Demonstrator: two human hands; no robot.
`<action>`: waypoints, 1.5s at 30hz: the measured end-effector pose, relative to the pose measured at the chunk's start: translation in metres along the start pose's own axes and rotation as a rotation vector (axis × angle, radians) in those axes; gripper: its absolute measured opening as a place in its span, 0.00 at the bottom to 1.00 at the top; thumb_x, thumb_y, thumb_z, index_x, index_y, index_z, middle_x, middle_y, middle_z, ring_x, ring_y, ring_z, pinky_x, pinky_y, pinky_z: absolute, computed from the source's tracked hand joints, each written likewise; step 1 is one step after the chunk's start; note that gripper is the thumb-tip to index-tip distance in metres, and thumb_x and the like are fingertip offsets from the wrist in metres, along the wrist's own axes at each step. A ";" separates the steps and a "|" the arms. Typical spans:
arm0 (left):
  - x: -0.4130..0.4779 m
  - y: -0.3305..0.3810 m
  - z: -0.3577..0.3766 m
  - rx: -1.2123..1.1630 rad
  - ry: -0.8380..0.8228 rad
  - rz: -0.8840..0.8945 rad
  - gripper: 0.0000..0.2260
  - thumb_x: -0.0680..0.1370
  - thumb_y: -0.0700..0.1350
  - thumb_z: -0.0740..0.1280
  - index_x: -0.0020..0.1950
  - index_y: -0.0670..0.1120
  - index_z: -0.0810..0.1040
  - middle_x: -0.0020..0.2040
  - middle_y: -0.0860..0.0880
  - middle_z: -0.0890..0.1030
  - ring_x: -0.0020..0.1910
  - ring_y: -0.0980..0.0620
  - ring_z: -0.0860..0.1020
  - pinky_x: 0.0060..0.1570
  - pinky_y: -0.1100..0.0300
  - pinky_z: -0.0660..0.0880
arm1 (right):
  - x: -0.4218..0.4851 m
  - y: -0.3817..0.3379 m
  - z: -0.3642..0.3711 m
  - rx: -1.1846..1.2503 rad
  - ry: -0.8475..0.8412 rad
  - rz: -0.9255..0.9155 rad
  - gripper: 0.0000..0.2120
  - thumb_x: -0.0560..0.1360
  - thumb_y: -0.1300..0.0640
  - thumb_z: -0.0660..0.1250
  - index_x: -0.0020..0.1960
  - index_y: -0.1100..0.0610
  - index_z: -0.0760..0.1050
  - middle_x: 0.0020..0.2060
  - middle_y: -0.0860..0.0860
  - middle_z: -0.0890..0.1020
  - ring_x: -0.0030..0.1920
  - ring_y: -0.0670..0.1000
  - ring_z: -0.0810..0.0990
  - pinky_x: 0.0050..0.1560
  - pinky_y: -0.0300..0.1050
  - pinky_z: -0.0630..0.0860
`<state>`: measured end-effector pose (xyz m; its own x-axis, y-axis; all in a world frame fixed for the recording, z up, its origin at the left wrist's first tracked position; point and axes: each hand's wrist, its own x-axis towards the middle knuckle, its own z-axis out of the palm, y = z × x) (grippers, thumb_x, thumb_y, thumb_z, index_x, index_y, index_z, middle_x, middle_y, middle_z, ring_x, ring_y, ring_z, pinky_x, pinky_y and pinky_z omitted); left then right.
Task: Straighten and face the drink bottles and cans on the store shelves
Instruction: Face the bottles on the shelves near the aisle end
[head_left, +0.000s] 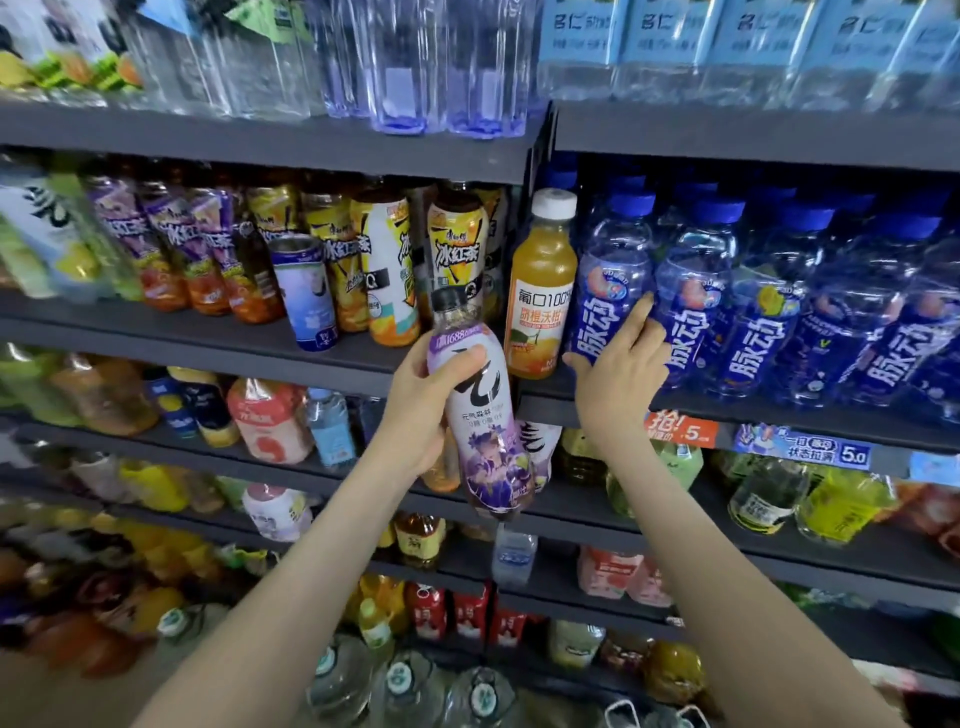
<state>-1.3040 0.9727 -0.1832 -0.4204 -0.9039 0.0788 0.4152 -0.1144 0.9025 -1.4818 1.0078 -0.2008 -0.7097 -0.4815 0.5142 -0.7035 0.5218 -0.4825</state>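
The left hand is grasping the purple bottle, fingers curled round its upper body just below the black cap. That bottle is being held off the shelving, tilted with the cap up and to the left, label facing outward; its contents are hidden behind the sleeve. The right hand is closing on the blue bottle, thumb on its left side and fingers reaching in between it and the next one along. This bottle is standing at the left end of a blue-capped row on the right shelf, all holding clear liquid. Just beside it on the left, a juice bottle with a white cap is standing upright, filled with orange liquid. Further left, on the neighbouring shelf, yellow-labelled tea bottles are holding dark liquid, and a can is standing in front of them. Price tags are hanging on the right shelf's edge. Clear water bottles are filling the level above.
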 end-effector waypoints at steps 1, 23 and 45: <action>-0.004 -0.002 -0.002 -0.008 0.012 -0.013 0.17 0.66 0.40 0.73 0.54 0.45 0.77 0.43 0.49 0.84 0.41 0.51 0.82 0.39 0.58 0.78 | -0.004 0.000 -0.003 0.059 0.020 -0.014 0.48 0.70 0.48 0.74 0.77 0.64 0.47 0.65 0.63 0.67 0.60 0.62 0.68 0.58 0.53 0.66; -0.164 0.069 -0.248 0.338 0.389 -0.165 0.15 0.74 0.43 0.70 0.60 0.50 0.77 0.56 0.49 0.82 0.55 0.51 0.80 0.55 0.55 0.78 | -0.262 -0.179 0.061 0.913 -1.489 -0.225 0.19 0.68 0.59 0.75 0.58 0.52 0.77 0.52 0.46 0.83 0.53 0.46 0.82 0.58 0.53 0.78; -0.138 0.263 -0.716 0.548 0.589 -0.145 0.11 0.76 0.40 0.69 0.59 0.46 0.77 0.56 0.44 0.80 0.53 0.47 0.81 0.57 0.55 0.77 | -0.403 -0.661 0.231 1.295 -1.343 -0.017 0.13 0.67 0.62 0.76 0.49 0.52 0.78 0.47 0.50 0.85 0.49 0.50 0.84 0.48 0.49 0.81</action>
<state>-0.5595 0.7724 -0.2601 0.1164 -0.9815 -0.1523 -0.1285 -0.1669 0.9776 -0.7390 0.6946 -0.2526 0.2000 -0.9798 0.0027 0.1612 0.0302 -0.9865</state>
